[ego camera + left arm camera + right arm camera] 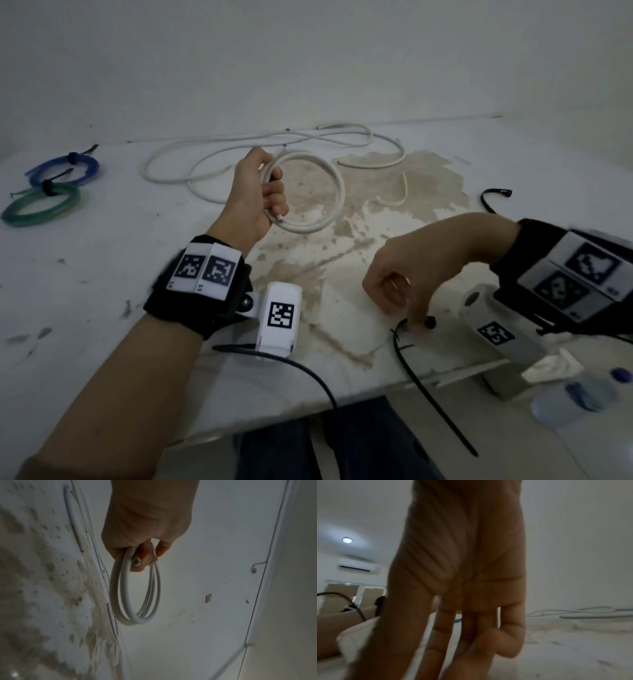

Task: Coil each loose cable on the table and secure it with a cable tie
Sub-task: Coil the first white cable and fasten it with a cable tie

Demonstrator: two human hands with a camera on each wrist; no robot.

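My left hand (pixel 270 195) is raised over the table's middle and grips a white cable coil (pixel 330 178) of a few loops; the coil hangs from its fingers (pixel 145 557), and one cut end of the white cable coil (pixel 126 595) pokes out by them. My right hand (pixel 407 308) reaches down near the table's front edge, fingertips on the head end of a black cable tie (pixel 431 387) whose tail runs past the edge. The fingers (pixel 443 628) point down; motion blur hides whether they pinch the tie.
A long loose white cable (pixel 239 144) sprawls along the back of the stained table (pixel 102 274). A blue coil (pixel 65 168) and a green coil (pixel 41 205), each tied, lie far left. Another black tie (pixel 493 198) lies right. A bottle (pixel 575 394) stands below the front edge.
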